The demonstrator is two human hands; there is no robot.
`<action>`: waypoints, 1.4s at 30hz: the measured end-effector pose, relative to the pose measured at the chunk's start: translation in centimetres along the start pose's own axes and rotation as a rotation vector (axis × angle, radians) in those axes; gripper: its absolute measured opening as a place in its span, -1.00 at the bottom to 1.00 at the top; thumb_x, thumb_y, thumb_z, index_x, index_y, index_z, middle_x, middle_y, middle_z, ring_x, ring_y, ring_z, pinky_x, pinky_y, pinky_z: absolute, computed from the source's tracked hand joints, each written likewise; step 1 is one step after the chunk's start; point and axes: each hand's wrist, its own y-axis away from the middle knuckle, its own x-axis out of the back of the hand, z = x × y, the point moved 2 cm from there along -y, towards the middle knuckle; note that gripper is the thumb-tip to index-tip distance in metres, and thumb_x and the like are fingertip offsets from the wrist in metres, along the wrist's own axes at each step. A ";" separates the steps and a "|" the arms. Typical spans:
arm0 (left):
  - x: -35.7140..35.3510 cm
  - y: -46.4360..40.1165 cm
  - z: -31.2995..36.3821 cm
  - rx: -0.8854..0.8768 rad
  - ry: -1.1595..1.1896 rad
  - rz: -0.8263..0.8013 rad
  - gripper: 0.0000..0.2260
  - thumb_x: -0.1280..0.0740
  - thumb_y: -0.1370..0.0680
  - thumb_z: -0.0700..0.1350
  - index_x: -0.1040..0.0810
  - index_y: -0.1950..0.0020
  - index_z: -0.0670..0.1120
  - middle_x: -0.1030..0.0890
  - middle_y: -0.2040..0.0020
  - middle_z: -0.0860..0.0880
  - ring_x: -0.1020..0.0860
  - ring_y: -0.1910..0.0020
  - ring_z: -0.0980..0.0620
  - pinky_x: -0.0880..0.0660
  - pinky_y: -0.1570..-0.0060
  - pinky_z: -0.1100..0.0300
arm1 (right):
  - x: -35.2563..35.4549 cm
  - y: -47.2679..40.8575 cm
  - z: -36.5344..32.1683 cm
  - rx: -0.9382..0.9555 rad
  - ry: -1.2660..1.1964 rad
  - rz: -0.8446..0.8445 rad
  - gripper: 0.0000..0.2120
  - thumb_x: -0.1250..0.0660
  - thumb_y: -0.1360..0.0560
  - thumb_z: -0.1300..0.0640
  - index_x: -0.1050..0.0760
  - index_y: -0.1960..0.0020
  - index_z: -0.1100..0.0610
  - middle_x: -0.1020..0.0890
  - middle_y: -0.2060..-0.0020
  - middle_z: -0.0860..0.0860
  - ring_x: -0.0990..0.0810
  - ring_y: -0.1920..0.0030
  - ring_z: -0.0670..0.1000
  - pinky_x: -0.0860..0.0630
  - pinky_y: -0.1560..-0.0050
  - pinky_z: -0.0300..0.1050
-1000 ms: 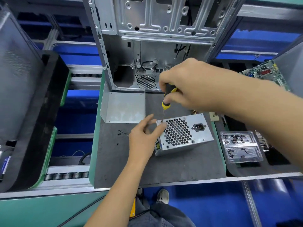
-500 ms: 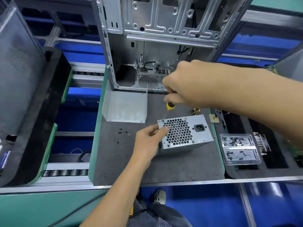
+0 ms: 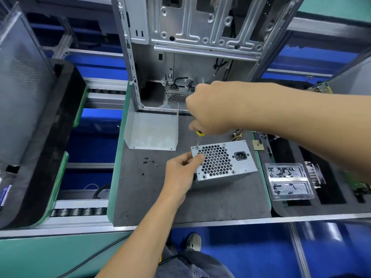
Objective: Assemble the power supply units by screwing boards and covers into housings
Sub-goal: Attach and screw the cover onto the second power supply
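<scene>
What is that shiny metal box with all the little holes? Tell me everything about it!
The power supply unit is a silvery metal box lying on the dark grey mat. Its top face has a honeycomb grille and a black power socket. The left hand holds its near left edge, thumb on the grille. The right hand grips a yellow-handled screwdriver, tip at the far left corner.

Factory assembly line: roller conveyor (image 3: 78, 212), computer chassis (image 3: 200, 37).

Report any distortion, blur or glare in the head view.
Head view: wide-angle bending bows the computer case and bench edge; the right hand is soft with slight blur; the power supply is sharp; soft glare on the clear plastic tray.
</scene>
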 end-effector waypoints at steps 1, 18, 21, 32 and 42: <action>0.0 0.0 0.0 -0.002 -0.003 0.003 -0.91 -0.43 -0.56 -0.16 -0.72 -0.02 -0.08 -0.74 0.07 -0.10 -0.72 0.06 -0.03 -0.60 0.16 0.27 | 0.1 -0.2 0.2 -0.026 -0.011 -0.009 -0.56 -0.18 -0.64 -0.12 -0.13 0.30 0.06 -0.17 0.30 0.02 -0.28 0.36 0.09 -0.34 0.23 -0.02; -0.2 0.4 0.2 0.010 0.011 -0.022 -0.90 -0.42 -0.57 -0.15 -0.74 0.01 -0.08 -0.74 0.05 -0.09 -0.72 0.05 -0.05 -0.61 0.15 0.23 | -0.8 1.0 1.3 0.150 -0.036 -0.010 -0.72 -0.35 -0.55 -0.08 -0.50 -0.17 0.05 -0.25 0.07 -0.02 -0.43 0.15 0.03 -0.45 0.08 -0.02; -0.2 0.3 0.1 0.015 0.011 -0.022 -0.89 -0.41 -0.57 -0.14 -0.75 0.05 -0.05 -0.74 0.05 -0.10 -0.72 0.05 -0.06 -0.64 0.10 0.15 | -1.1 1.2 1.3 0.055 0.086 -0.010 -0.67 -0.12 -0.65 -0.12 -0.46 -0.14 0.13 -0.18 0.29 0.00 -0.45 0.22 0.15 -0.51 0.08 0.09; -0.3 0.2 0.1 0.023 0.023 -0.020 -0.88 -0.40 -0.58 -0.16 -0.71 -0.05 -0.12 -0.74 0.04 -0.09 -0.71 0.04 -0.03 -0.60 0.16 0.26 | -0.7 2.0 0.6 0.195 0.105 0.005 -0.82 -0.23 -0.52 0.26 -0.46 -0.09 0.08 -0.32 -0.09 0.09 -0.44 0.06 0.14 -0.54 0.03 0.10; -0.4 0.2 0.0 0.019 0.040 -0.006 -0.87 -0.39 -0.59 -0.16 -0.71 -0.08 -0.14 -0.74 0.04 -0.10 -0.71 0.03 -0.04 -0.60 0.15 0.28 | -1.1 1.9 0.6 -0.007 -0.021 -0.011 -0.68 -0.28 -0.59 -0.12 -0.23 0.00 0.08 -0.25 0.23 0.03 -0.39 0.22 0.13 -0.42 0.20 0.05</action>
